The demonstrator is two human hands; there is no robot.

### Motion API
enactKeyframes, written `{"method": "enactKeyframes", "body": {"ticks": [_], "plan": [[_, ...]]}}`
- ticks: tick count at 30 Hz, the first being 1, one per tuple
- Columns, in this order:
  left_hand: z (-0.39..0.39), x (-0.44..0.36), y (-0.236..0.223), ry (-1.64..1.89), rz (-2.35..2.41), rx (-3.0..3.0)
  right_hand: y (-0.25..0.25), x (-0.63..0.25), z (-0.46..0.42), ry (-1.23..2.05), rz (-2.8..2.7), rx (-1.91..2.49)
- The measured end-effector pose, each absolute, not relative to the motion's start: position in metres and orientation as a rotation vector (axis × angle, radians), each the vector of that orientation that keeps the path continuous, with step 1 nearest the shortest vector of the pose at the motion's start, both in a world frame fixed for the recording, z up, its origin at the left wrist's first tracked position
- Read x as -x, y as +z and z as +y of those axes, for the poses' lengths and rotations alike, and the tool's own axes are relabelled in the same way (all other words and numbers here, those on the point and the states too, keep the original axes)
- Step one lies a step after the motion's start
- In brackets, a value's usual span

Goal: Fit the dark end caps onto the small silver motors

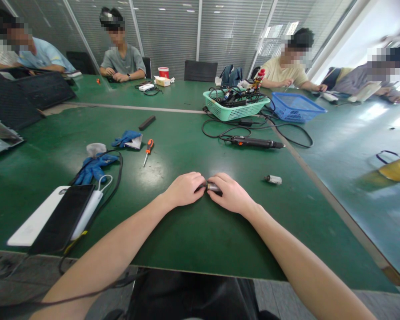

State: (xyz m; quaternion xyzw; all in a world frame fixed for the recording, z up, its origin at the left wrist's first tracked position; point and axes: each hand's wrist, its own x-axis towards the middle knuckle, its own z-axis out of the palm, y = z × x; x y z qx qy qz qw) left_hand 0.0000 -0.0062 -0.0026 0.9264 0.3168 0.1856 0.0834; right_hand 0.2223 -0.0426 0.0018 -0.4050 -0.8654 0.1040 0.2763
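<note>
My right hand is closed around a small silver and dark cylinder, low over the green table. Close against it, the fingers of my left hand are curled round a dark piece. Whether the two parts are joined cannot be made out, since the fingers cover most of them. To the right of my hands lies a small silver-and-clear cylindrical part with a thin dark end. An orange-handled screwdriver rests to the left, beyond my left hand.
A black electric screwdriver with a cord lies ahead, before a green basket of tools and cables and a blue basket. At left are blue gloves, a phone and a power bank. Several people sit around the table.
</note>
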Motion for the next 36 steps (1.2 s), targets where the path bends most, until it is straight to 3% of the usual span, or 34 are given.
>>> {"method": "enactKeyframes", "body": {"ticks": [36], "plan": [[-0.0048,0.0003,-0.0027,0.564,1.061,-2.776,-0.0018,-0.2302,-0.0396,0.243,-2.284,1.157]]}}
